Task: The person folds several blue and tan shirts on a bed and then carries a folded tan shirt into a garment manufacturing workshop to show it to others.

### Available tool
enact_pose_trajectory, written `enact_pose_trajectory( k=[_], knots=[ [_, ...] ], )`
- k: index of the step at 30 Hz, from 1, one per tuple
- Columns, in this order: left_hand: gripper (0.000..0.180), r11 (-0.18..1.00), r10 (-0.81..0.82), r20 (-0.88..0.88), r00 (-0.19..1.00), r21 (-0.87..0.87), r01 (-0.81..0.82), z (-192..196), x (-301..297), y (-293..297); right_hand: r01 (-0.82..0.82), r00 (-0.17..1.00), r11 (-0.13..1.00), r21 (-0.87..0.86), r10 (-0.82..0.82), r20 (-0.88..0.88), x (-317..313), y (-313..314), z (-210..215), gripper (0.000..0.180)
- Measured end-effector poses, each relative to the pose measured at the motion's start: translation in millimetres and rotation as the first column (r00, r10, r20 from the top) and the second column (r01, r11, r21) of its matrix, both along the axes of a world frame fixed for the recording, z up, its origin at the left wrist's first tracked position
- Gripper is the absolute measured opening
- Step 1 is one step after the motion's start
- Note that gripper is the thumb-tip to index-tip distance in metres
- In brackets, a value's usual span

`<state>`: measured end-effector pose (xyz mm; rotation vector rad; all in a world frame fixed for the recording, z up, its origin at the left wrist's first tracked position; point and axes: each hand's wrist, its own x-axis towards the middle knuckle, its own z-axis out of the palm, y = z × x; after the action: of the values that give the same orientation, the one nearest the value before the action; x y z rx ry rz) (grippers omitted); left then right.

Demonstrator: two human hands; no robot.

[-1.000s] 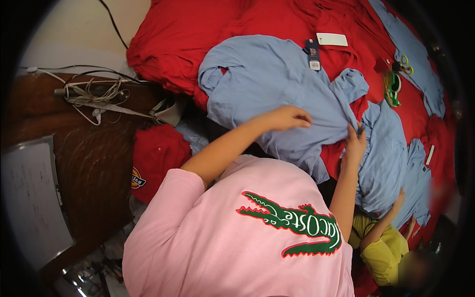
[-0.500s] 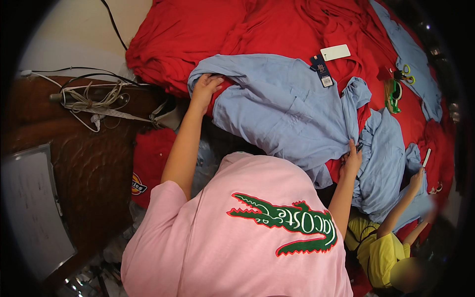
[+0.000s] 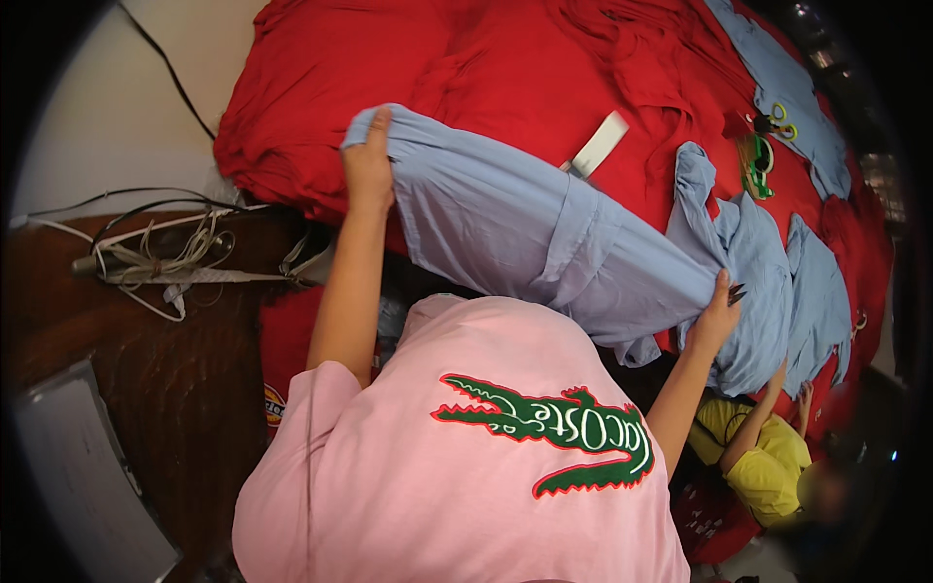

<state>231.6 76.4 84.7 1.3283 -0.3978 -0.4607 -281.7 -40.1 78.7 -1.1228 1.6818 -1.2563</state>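
Note:
A light blue garment [image 3: 544, 223], which looks like a shirt, is stretched taut between my two hands above the near side of the red cloth. My left hand [image 3: 369, 173] is closed on its far left corner, thumb on top. At its right end my right hand [image 3: 714, 319] grips the lower edge. Dark pointed tips of a small tool [image 3: 737, 291] stick out beside those right fingers; its body is hidden in the hand. A white tag [image 3: 601, 143] stands up behind the garment's upper edge.
Red cloth [image 3: 437, 58] covers the work surface. More light blue garments [image 3: 758, 291] lie to the right, near a green tape dispenser [image 3: 754, 167] and yellow-handled scissors [image 3: 777, 121]. A co-worker in yellow [image 3: 763, 457] sits at the right. Coiled cables [image 3: 185, 253] lie at left.
The garment has gone from loosely spread to pulled tight. My left hand has moved slightly left, my right hand slightly right. The dark tag is now hidden and the white tag has tilted up.

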Motion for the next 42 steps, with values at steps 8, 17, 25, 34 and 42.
enact_pose_trajectory(
  k=[8, 17, 25, 34, 42],
  knots=[
    [0.017, 0.911, -0.398, 0.285, 0.872, 0.008, 0.413, 108, 67, -145, -0.075, 0.993, 0.942, -0.327, 0.101, 0.063, 36, -149, 102, 0.033],
    [0.045, 0.746, -0.645, 0.239, 0.726, 0.404, 0.530, -11, -4, -96, -0.468, 0.711, 0.870, -0.158, 0.264, -0.652, 63, -64, 31, 0.026],
    [0.033, 0.723, -0.503, -0.079, 0.861, 0.508, 0.469, -107, -63, 52, 0.012, 0.946, 0.998, 0.066, 0.010, -0.324, -37, 63, -70, 0.032],
    [0.020, 0.797, -0.359, -0.185, 0.915, 0.450, 0.403, -64, -51, 42, -0.023, 0.999, 0.988, 0.154, 0.027, -0.025, -37, 53, -32, 0.023],
    [0.018, 0.572, -0.480, -0.230, 0.847, 0.650, 0.501, -25, 10, 113, -0.415, 0.831, 0.645, 0.642, 0.555, -0.020, -51, 118, 21, 0.019]
  ],
)
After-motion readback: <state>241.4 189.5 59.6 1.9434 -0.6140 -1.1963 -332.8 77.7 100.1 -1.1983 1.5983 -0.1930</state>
